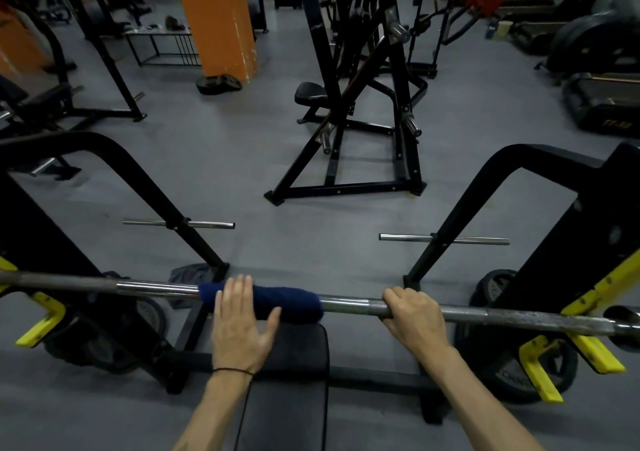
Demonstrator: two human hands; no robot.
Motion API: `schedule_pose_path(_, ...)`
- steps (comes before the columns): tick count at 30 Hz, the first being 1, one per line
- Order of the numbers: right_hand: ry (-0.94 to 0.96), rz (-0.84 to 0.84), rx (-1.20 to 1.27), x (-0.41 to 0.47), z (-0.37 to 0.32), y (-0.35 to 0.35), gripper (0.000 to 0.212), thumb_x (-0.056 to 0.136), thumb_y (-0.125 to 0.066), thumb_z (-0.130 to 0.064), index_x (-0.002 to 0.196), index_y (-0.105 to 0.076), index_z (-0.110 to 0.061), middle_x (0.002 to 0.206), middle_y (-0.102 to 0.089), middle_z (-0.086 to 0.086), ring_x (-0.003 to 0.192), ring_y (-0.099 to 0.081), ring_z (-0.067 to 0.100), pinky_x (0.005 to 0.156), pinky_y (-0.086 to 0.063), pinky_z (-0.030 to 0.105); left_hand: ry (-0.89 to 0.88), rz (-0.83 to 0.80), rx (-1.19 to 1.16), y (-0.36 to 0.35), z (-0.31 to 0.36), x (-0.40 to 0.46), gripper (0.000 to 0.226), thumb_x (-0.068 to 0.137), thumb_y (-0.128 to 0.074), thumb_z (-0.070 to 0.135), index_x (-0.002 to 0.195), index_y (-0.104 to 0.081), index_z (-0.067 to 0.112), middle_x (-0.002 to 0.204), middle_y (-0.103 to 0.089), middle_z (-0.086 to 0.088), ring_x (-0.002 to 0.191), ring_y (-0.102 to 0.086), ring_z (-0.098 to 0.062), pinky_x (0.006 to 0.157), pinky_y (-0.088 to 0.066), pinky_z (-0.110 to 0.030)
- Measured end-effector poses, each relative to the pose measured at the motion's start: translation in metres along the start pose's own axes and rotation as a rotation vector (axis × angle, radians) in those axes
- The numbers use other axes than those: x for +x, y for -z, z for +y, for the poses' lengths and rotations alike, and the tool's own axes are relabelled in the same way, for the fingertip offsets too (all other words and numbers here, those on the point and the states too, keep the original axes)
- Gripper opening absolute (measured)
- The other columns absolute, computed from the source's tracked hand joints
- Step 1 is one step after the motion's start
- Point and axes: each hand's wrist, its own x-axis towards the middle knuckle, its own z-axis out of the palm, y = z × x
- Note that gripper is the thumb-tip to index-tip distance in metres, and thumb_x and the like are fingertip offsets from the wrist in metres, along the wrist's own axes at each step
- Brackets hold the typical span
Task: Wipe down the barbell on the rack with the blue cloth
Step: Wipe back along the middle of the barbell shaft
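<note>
1. The rack is a black frame with yellow hooks, and its uprights rise at 9 and 3 o'clock of the view over a grey floor.
2. The barbell lies across the rack's hooks, running from 9 o'clock to 3 o'clock and dipping slightly toward the right.
3. The bench, padded in black, sits below the bar at 6 o'clock.
4. The blue cloth is wrapped around the bar just left of its middle.
5. The left hand lies flat on the cloth's left part, with its fingers straight and pointing to 12 o'clock and its thumb spread toward 2 o'clock along the cloth.
6. The right hand grips the bare bar with its fingers curled over the bar, at 3 o'clock of the cloth and just beyond the cloth's right end.
</note>
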Motion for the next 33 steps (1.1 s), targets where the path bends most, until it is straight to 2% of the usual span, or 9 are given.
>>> schedule_pose_path(3,-0.014,-0.010,-0.012,0.001,-0.003,-0.001,0.043,0.050,-0.096,-0.027,0.068,-0.058,-0.017,0.061,-0.056,0.000,0.051,-0.054,0.023,0.047,-0.044,0.034,0.133,-0.014,-0.104,-0.014,0.069,-0.001,0.086,0.099,-0.033,0.067,0.143,-0.047,-0.006,0.144,-0.049,-0.026,0.143,-0.037,-0.043,0.122,-0.018,-0.059)
schedule_pose_path(7,0.020,-0.007,-0.036,0.000,0.002,-0.002,0.042,0.044,-0.089,-0.011,0.069,-0.056,-0.018,0.062,-0.055,0.000,0.052,-0.054,0.024,0.048,-0.041,0.033,-0.275,-0.135,-0.159,-0.030,0.163,-0.030,0.085,0.095,-0.042,0.068,0.153,-0.037,0.006,0.154,-0.043,-0.012,0.146,-0.035,-0.033,0.122,-0.018,-0.052)
schedule_pose_path(11,0.016,0.015,-0.048,0.000,0.004,-0.002,0.040,0.040,-0.080,0.000,0.067,-0.055,-0.016,0.059,-0.053,0.002,0.048,-0.052,0.026,0.044,-0.040,0.033,-0.411,-0.108,-0.135,-0.024,0.104,-0.018,0.078,0.099,-0.041,0.060,0.157,-0.033,0.009,0.163,-0.031,-0.009,0.153,-0.024,-0.024,0.121,-0.024,-0.047)
schedule_pose_path(18,0.066,-0.083,-0.128,0.009,0.008,0.001,0.042,0.048,-0.093,-0.034,0.063,-0.057,-0.018,0.051,-0.057,-0.001,0.040,-0.056,0.023,0.039,-0.037,0.025,-0.021,0.013,0.007,0.000,-0.024,0.002,0.086,0.100,-0.029,0.064,0.152,-0.034,-0.004,0.156,-0.037,-0.023,0.149,-0.029,-0.039,0.122,-0.022,-0.058)
schedule_pose_path(21,0.009,-0.468,-0.026,0.029,0.007,0.026,0.018,0.081,-0.067,-0.038,0.089,-0.066,-0.021,0.085,-0.070,0.004,0.079,-0.068,0.028,0.064,-0.045,0.031,0.021,0.030,-0.044,-0.018,0.034,-0.003,0.087,0.098,-0.039,0.063,0.146,-0.041,-0.009,0.150,-0.042,-0.029,0.146,-0.032,-0.045,0.123,-0.018,-0.059)
schedule_pose_path(24,-0.212,-1.024,0.427,0.057,0.021,0.034,0.012,0.076,-0.072,-0.027,0.081,-0.064,-0.019,0.069,-0.064,0.005,0.059,-0.056,0.023,0.055,-0.042,0.030,-0.207,-0.049,-0.159,-0.033,0.115,-0.022,0.087,0.091,-0.055,0.059,0.150,-0.040,-0.004,0.155,-0.039,-0.020,0.147,-0.032,-0.042,0.123,-0.016,-0.057)
schedule_pose_path(26,-0.305,-1.184,0.598,0.063,0.026,0.030,0.014,0.073,-0.074,-0.016,0.071,-0.060,-0.016,0.058,-0.055,0.003,0.049,-0.045,0.018,0.049,-0.034,0.029,-0.347,-0.129,-0.173,-0.035,0.155,-0.035,0.092,0.088,-0.057,0.062,0.154,-0.035,0.002,0.161,-0.032,-0.014,0.151,-0.025,-0.036,0.124,-0.011,-0.052)
schedule_pose_path(29,-0.280,-1.127,0.598,0.060,0.026,0.026,0.018,0.074,-0.076,-0.017,0.068,-0.059,-0.016,0.060,-0.059,0.003,0.049,-0.049,0.017,0.048,-0.037,0.027,-0.421,-0.127,-0.139,-0.027,0.155,-0.033,0.088,0.091,-0.052,0.063,0.157,-0.032,0.007,0.165,-0.027,-0.010,0.154,-0.020,-0.028,0.122,-0.018,-0.048)
schedule_pose_path(33,-0.053,-0.600,0.126,0.033,0.020,0.021,0.031,0.079,-0.069,-0.048,0.099,-0.062,-0.025,0.093,-0.070,-0.002,0.084,-0.066,0.023,0.065,-0.045,0.031,-0.325,-0.106,-0.084,-0.013,0.057,-0.023,0.083,0.095,-0.051,0.056,0.158,-0.029,0.007,0.166,-0.023,-0.010,0.155,-0.018,-0.027,0.123,-0.019,-0.049)
